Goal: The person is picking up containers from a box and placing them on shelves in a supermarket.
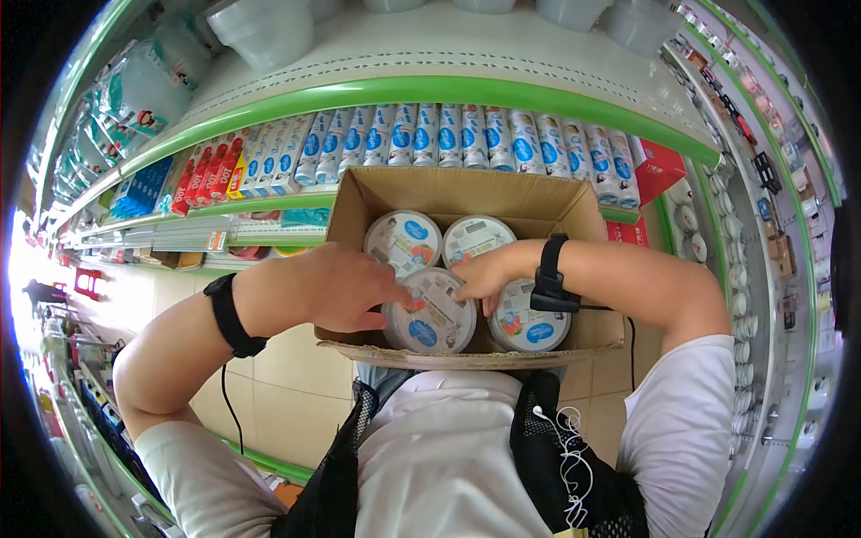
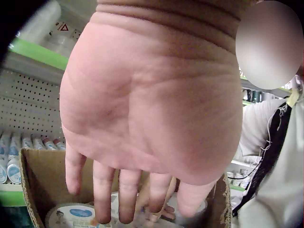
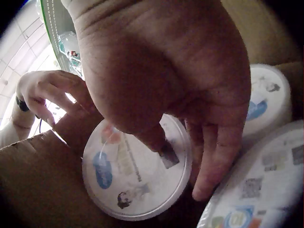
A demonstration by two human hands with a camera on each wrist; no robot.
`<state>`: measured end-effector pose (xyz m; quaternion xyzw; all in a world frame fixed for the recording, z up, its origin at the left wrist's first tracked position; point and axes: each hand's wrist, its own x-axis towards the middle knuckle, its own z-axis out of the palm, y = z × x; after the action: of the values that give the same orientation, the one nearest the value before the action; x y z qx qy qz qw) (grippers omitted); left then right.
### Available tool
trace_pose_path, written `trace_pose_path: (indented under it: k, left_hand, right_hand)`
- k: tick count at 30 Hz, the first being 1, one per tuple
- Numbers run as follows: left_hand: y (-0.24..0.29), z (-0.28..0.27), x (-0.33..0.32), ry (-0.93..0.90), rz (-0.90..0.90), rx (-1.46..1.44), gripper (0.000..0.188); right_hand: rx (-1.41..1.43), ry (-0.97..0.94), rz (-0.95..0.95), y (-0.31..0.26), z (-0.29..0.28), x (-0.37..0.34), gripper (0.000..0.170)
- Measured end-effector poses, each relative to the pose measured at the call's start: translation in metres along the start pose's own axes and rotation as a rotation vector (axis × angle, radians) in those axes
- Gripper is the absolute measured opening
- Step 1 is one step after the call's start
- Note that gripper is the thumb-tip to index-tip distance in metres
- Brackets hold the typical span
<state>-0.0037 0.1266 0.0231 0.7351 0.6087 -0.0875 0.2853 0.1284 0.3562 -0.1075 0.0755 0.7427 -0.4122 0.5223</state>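
A cardboard box (image 1: 466, 359) holds several round white tubs with printed flat tops and blue oval logos. My right hand (image 1: 498, 269) reaches in from the right and grips the front-left tub (image 1: 430, 314). In the right wrist view its thumb (image 3: 154, 140) lies on the tub's top while the fingers (image 3: 211, 156) go down past the rim. My left hand (image 1: 345, 291) hovers over the box's left side, its fingers spread and holding nothing. Behind are two more tubs (image 1: 404, 240), and the front-right tub (image 1: 534, 323) is partly covered by my right hand.
Behind the box, a green-edged shelf (image 1: 430, 90) carries clear plastic containers (image 1: 260, 36). Below it stands a row of white-and-blue rolls (image 1: 404, 134), with red boxes (image 1: 211, 170) to the left. Other stocked shelves (image 1: 762, 179) rise at the right.
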Motion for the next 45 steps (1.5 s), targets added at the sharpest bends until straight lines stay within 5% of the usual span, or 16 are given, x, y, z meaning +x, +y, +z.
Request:
trace_pose_path:
  k: [3, 5, 8, 10, 17, 21, 23, 28, 33, 35, 38, 39, 41, 45]
  left_hand:
    - [0.001, -0.005, 0.011, -0.102, -0.039, -0.023, 0.054]
    - [-0.001, 0.000, 0.018, -0.189, -0.080, -0.031, 0.058]
    - [-0.016, 0.031, 0.041, -0.366, -0.117, -0.057, 0.069]
    - [-0.023, 0.053, 0.054, -0.521, -0.069, -0.114, 0.072]
    - [-0.025, 0.045, 0.069, -0.600, -0.020, -0.175, 0.065]
    - [-0.026, 0.008, 0.070, -0.501, -0.063, -0.114, 0.056]
    - [-0.038, -0.002, 0.072, -0.394, -0.059, -0.113, 0.053]
    - [-0.056, -0.054, 0.115, -0.358, -0.017, -0.140, 0.049]
    - [-0.072, -0.025, 0.173, -0.037, -0.060, -0.336, 0.042]
    - [-0.083, 0.010, 0.205, 0.168, 0.068, -0.452, 0.037]
    - [-0.079, 0.035, 0.206, 0.289, 0.024, -0.453, 0.035]
    - [-0.073, 0.033, 0.203, 0.284, 0.031, -0.453, 0.035]
    - [-0.060, 0.025, 0.193, 0.176, -0.228, -0.506, 0.036]
    - [-0.067, 0.044, 0.201, 0.163, -0.249, -0.562, 0.036]
  right_hand:
    - [-0.084, -0.036, 0.018, 0.012, -0.005, 0.009, 0.047]
    - [-0.011, -0.174, 0.194, 0.026, -0.001, 0.015, 0.061]
    - [-0.118, -0.140, 0.077, 0.027, 0.007, 0.002, 0.071]
    - [-0.163, -0.086, 0.096, 0.017, 0.010, -0.002, 0.065]
    - [-0.422, 0.213, -0.106, 0.016, 0.003, -0.001, 0.045]
    - [-0.598, 0.261, -0.075, 0.011, -0.003, -0.022, 0.051]
    - [-0.786, 0.440, -0.228, 0.043, -0.020, -0.010, 0.049]
    - [-0.565, 0.475, 0.241, 0.015, -0.077, -0.069, 0.048]
    - [-0.308, 0.540, 0.365, 0.039, -0.070, -0.070, 0.054]
    - [-0.321, 0.483, 0.448, 0.047, -0.058, -0.069, 0.059]
    - [-0.387, 0.461, 0.326, 0.063, -0.054, -0.057, 0.067]
    - [-0.385, 0.437, 0.339, 0.056, -0.051, -0.060, 0.066]
    - [-0.323, 0.444, 0.402, 0.050, -0.046, -0.055, 0.064]
    - [-0.314, 0.415, 0.463, 0.072, -0.051, -0.038, 0.063]
